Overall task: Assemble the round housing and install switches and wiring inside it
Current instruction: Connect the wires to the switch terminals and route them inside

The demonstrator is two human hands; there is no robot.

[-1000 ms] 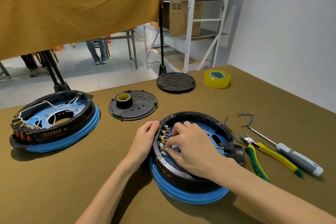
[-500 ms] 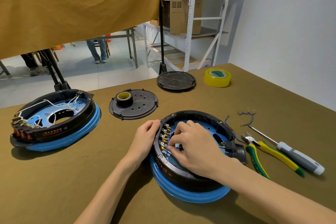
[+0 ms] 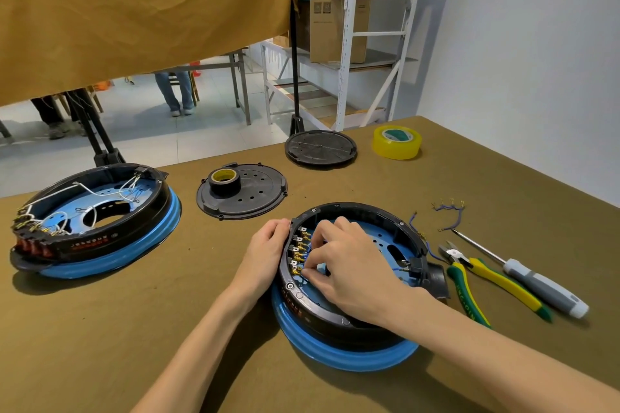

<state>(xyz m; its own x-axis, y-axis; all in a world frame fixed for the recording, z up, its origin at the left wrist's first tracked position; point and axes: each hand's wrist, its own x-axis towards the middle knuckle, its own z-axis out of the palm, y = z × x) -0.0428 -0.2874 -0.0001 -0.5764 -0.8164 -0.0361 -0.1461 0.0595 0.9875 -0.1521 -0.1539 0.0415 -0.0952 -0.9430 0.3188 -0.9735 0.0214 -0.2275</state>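
Your round housing (image 3: 352,282) sits near the table's (image 3: 167,329) front edge. Your right hand (image 3: 349,265) pinches a blue wire at the switches (image 3: 298,250) inside; your left hand (image 3: 265,253) grips its outer rim.

Table (image 3: 503,184): covered in olive-brown cloth, running up to a white wall on the right.
Yellow tape roll (image 3: 397,142): lies flat near the far edge, just right of a black round cover.
Pliers (image 3: 469,282): yellow and green handles, jaws pointing to the far left, at the right side of the table.
Screwdriver (image 3: 533,282): grey and white handle, lies just right of the pliers, roughly parallel.
Curtain (image 3: 134,10): mustard-coloured fabric hanging across the upper left.
Shelving (image 3: 349,27): white metal rack behind the table, holding cardboard boxes (image 3: 339,27).
Background: legs of people standing on a pale tiled floor (image 3: 208,117), beside a metal table frame.
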